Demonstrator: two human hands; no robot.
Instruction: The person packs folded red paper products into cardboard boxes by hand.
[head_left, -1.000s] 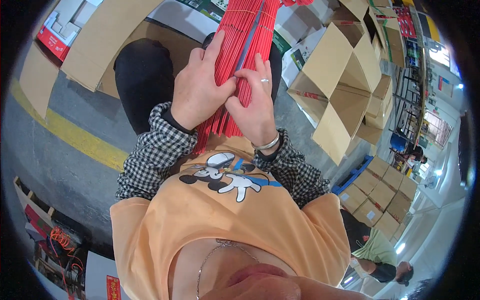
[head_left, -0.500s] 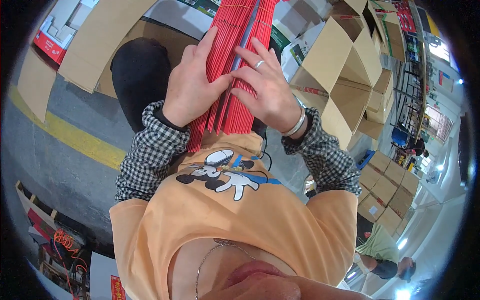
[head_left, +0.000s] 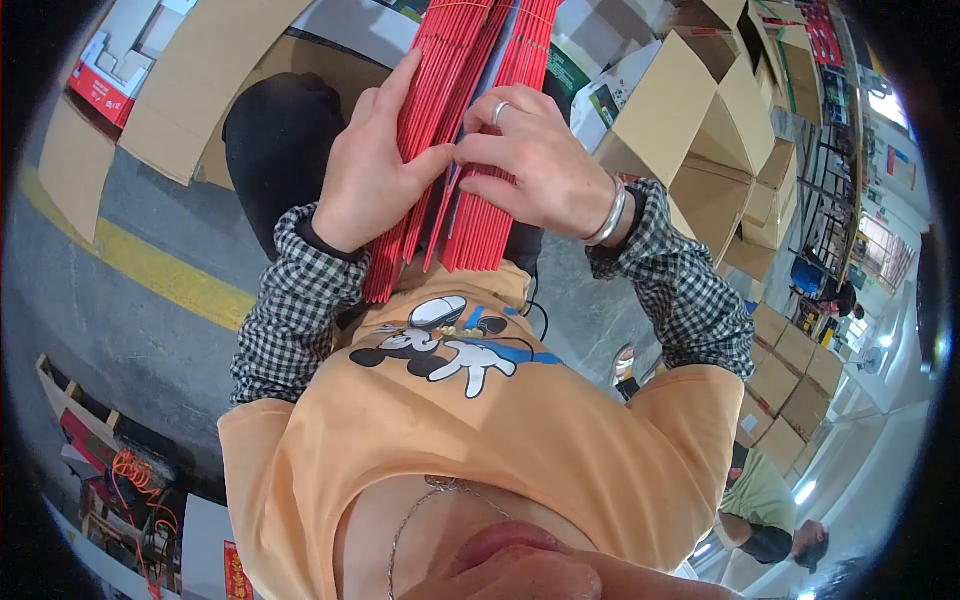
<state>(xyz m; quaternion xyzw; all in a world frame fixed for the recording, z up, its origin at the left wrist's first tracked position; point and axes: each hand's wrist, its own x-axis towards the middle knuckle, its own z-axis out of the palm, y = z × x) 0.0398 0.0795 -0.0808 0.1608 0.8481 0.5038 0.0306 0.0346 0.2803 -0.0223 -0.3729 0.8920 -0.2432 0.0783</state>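
Two bundles of thin red folded cards, the left bundle (head_left: 432,90) and the right bundle (head_left: 478,228), stand with their edges up in front of my body, at the top centre. Yellowish bands cross them near the far end, and a pale strip shows in the gap between them. My left hand (head_left: 375,160) grips the left bundle, index finger stretched along it and thumb laid across the edges. Over the right bundle, my right hand (head_left: 535,160) is closed, its bent fingertips pinching at card edges beside my left thumb. What exactly lies between those fingertips is hidden.
Opened brown cartons (head_left: 690,130) stand at the right, with stacked closed boxes (head_left: 785,370) farther off. A cardboard flap (head_left: 205,80) and a red-and-white box (head_left: 105,80) are at the upper left. A yellow floor line (head_left: 150,265) runs along the left. Another person (head_left: 765,500) is at the lower right.
My right hand has drawn its fingers in from spread to bent, and its wrist and forearm have shifted right. My left hand and the cards have moved slightly left.
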